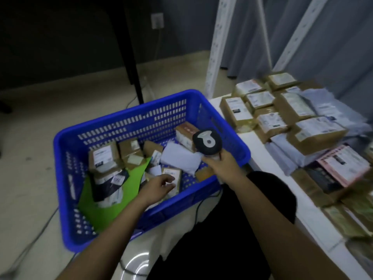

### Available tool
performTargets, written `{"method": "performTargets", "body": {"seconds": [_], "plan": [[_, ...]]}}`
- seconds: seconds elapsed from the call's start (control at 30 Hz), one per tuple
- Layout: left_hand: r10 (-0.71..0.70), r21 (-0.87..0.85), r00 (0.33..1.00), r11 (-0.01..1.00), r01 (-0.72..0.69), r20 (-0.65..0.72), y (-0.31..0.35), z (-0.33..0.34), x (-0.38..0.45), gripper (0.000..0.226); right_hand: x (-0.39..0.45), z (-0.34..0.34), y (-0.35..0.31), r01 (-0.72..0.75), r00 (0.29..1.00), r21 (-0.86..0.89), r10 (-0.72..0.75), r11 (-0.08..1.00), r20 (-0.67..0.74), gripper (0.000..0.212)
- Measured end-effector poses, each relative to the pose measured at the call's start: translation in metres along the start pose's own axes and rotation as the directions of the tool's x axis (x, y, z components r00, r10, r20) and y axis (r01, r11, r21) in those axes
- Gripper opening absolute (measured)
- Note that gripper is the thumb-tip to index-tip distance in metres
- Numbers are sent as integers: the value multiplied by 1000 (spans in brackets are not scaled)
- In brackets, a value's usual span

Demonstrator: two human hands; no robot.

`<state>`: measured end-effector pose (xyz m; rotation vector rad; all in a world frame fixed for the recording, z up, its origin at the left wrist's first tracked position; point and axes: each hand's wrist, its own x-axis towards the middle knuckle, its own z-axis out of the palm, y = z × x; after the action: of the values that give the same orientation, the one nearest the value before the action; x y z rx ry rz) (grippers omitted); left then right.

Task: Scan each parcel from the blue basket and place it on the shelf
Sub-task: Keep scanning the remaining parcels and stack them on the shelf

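Note:
A blue basket (66, 138) stands on the floor, holding several brown cardboard parcels, a white mailer bag (180, 157) and a green sheet (121, 184). My left hand (159, 186) hovers inside the basket over a small labelled brown parcel (171, 175), fingers loosely curled, holding nothing. My right hand (221, 166) grips the handle of a black barcode scanner (206, 141), its head above the basket's right side. The white shelf (266, 158) to the right carries several rows of labelled parcels.
White perforated shelf uprights (217, 47) rise behind the shelf. A black stand pole (131, 47) stands on the floor behind the basket. Cables run across the pale floor near the basket. My dark-clothed knee (232, 229) is below the right arm.

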<state>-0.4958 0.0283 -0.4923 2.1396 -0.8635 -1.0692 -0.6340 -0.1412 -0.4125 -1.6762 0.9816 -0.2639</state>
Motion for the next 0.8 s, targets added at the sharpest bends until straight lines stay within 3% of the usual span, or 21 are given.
{"method": "performTargets", "body": {"seconds": [0.17,0.3,0.4,0.5,0.57,0.63,0.7,0.8], "plan": [[-156,56,983,985,162,-92,-54,-6,0,30,-8,24,15,-50,994,-127,61,991,88,36],[-267,112,962,956,272,-58,-97,-5,16,52,-10,45,13,-124,985,-49,129,991,119,34],[-298,125,941,940,319,-162,-102,0,26,58,-7,52,14,-135,984,-30,137,990,112,32],[-441,3,850,887,461,-290,-93,1,33,76,-3,54,15,-158,983,-12,159,987,93,33],[-544,11,789,821,571,-286,-101,-1,36,86,1,55,17,-174,981,1,174,985,81,29],[-551,100,805,808,580,-219,-120,-4,40,78,3,57,18,-179,982,21,178,984,64,26],[-522,189,841,819,541,-146,-130,-7,37,57,4,59,17,-178,983,27,176,984,62,30],[-480,268,864,822,504,-153,-130,-10,30,46,5,62,15,-182,981,32,180,983,72,36]]}}
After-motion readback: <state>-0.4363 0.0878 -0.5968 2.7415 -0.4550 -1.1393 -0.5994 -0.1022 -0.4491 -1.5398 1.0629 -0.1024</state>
